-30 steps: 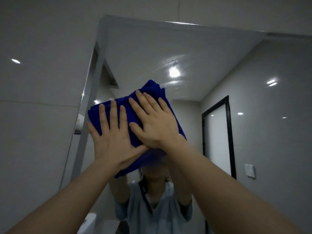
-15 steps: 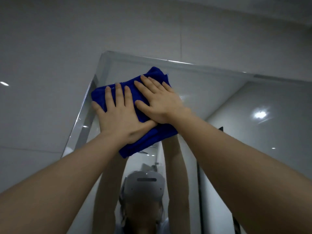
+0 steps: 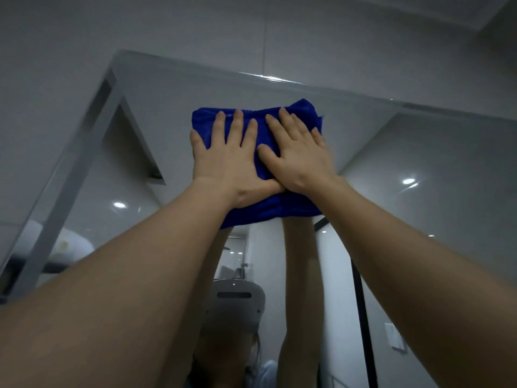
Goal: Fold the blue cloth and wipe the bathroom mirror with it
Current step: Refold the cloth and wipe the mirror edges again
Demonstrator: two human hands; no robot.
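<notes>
Both hands press flat against the folded blue cloth (image 3: 296,204), which lies against the bathroom mirror (image 3: 363,130) just below its top edge. Left hand (image 3: 226,161): fingers straight and slightly spread, pointing upward, palm on the left half of the cloth, thumb extended toward the right across the lower middle of the cloth. Right hand (image 3: 300,156): fingers straight and spread, angled up and to the left, palm on the right half; its thumb lies across the cloth just beside the left hand's index finger. Neither hand curls around or pinches the fabric. The heels of the two hands meet near the centre of the cloth. Blue fabric shows above the fingertips and below the wrists. Both forearms are raised. The mirror reflects the raised arms, a grey head-worn device (image 3: 237,306) and a dark-framed door (image 3: 361,303).
</notes>
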